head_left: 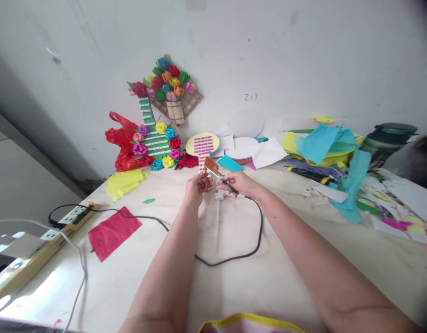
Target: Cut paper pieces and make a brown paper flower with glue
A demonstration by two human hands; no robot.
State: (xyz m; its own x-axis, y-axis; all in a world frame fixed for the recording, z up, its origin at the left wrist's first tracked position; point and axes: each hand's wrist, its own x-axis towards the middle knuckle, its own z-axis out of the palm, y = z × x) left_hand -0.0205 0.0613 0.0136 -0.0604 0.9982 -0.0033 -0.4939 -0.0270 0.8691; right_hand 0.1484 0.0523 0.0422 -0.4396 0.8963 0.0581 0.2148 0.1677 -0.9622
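Observation:
My right hand [241, 184] is closed around scissors [230, 186] with a black handle and a metal blade that points up and left. A brown paper piece [210, 163] lies along the blade. In the fingers of my left hand [198, 184] is a narrow brown strip [206, 179], held upright close to the blade. Just beneath my right hand, a whitish glue gun [219, 194] rests on the table, partly hidden, and a clear glue stick [217, 226] extends from it toward me. Behind the hands stands a yellow paper racket shape [190, 145] with purple weaving.
A black cord [260, 231] loops from near my right hand under my left forearm to the power strip [65, 223]. Red crepe paper [114, 233] lies left. A paper-flower guitar [157, 143] leans on the wall. Blue paper [319, 141], scraps and a dark green container [390, 138] are at right.

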